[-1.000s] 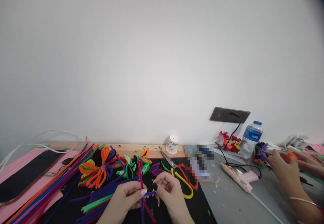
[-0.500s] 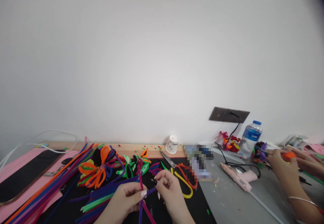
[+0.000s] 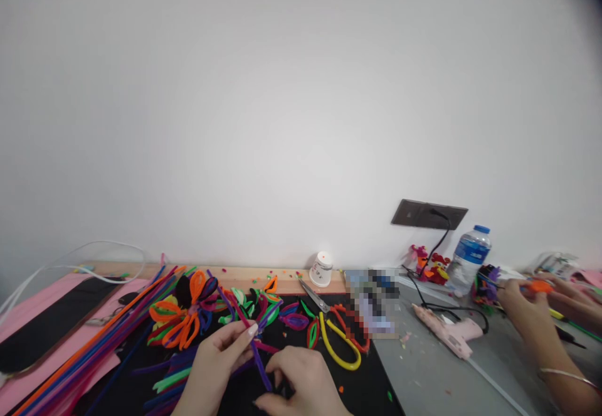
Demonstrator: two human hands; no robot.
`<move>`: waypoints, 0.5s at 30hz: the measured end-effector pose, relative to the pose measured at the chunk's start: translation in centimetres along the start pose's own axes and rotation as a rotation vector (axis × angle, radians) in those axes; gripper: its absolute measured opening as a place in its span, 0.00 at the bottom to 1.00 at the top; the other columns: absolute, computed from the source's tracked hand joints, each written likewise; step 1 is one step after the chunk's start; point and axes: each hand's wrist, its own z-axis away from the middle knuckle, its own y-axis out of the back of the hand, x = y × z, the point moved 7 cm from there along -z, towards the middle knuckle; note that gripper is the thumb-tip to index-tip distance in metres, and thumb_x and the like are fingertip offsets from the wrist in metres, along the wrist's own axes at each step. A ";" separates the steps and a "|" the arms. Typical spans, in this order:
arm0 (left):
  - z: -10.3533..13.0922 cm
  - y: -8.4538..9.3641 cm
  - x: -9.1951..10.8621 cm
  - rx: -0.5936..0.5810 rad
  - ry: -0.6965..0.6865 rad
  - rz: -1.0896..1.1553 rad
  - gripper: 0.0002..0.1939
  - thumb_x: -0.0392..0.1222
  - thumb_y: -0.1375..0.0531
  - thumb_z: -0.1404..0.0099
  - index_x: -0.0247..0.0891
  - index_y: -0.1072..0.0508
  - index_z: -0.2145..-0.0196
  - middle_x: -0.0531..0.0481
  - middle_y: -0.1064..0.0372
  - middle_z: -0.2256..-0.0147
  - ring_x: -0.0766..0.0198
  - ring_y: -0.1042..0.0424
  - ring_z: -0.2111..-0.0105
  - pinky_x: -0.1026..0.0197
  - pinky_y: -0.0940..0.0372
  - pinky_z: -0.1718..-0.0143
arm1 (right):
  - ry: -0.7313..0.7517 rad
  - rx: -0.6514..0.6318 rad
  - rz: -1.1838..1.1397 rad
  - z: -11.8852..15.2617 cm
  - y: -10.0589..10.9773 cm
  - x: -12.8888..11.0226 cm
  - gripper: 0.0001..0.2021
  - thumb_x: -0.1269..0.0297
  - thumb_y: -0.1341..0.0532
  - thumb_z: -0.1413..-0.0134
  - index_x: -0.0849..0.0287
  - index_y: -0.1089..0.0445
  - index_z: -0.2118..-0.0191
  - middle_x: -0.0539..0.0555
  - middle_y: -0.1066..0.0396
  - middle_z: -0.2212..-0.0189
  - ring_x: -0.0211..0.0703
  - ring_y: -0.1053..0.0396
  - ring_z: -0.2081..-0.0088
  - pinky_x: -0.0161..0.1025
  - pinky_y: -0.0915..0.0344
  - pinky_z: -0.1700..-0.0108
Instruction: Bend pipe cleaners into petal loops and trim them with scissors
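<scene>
Between the thumb and fingers of my left hand is a crossing of purple and magenta pipe cleaners. My right hand is lower and to the right, its fingers curled around the lower end of a purple pipe cleaner. Behind my left hand lies an orange looped pipe-cleaner flower. Green, purple and orange loops are spread just beyond my hands. Scissors with yellow and red handles rest right of them on the black mat.
Long colored pipe cleaners run along the left. A white paper cup stands near the wall. On the right are a pink glue gun, a water bottle and another person's hands with an orange piece.
My right hand has moved down and now grips the purple strand's lower end. The pipe cleaners in my left hand have shifted, and that hand has moved slightly left.
</scene>
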 end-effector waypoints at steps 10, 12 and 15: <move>-0.6 0.5 -0.3 -0.041 -0.054 -0.171 0.17 0.48 0.32 0.59 0.34 0.25 0.74 0.55 0.32 0.79 0.67 0.35 0.77 0.66 0.34 0.72 | -0.033 0.261 0.076 0.1 2.1 0.0 0.07 0.74 0.47 0.49 0.60 0.34 0.72 0.53 0.37 0.76 0.38 0.36 0.73 0.31 0.43 0.72; -0.4 0.1 0.5 -0.068 -0.133 -0.273 0.15 0.49 0.33 0.57 0.35 0.25 0.75 0.54 0.32 0.79 0.65 0.34 0.76 0.66 0.35 0.72 | -0.091 0.314 0.027 0.1 2.9 0.2 0.06 0.75 0.46 0.50 0.61 0.36 0.74 0.52 0.39 0.75 0.38 0.38 0.72 0.32 0.43 0.71; 0.2 -0.7 1.5 -0.106 -0.221 -0.416 0.13 0.49 0.36 0.54 0.36 0.25 0.75 0.53 0.32 0.79 0.63 0.34 0.76 0.66 0.36 0.73 | -0.193 0.339 -0.085 0.1 3.2 1.2 0.07 0.76 0.47 0.50 0.60 0.39 0.76 0.51 0.41 0.75 0.37 0.40 0.72 0.31 0.43 0.71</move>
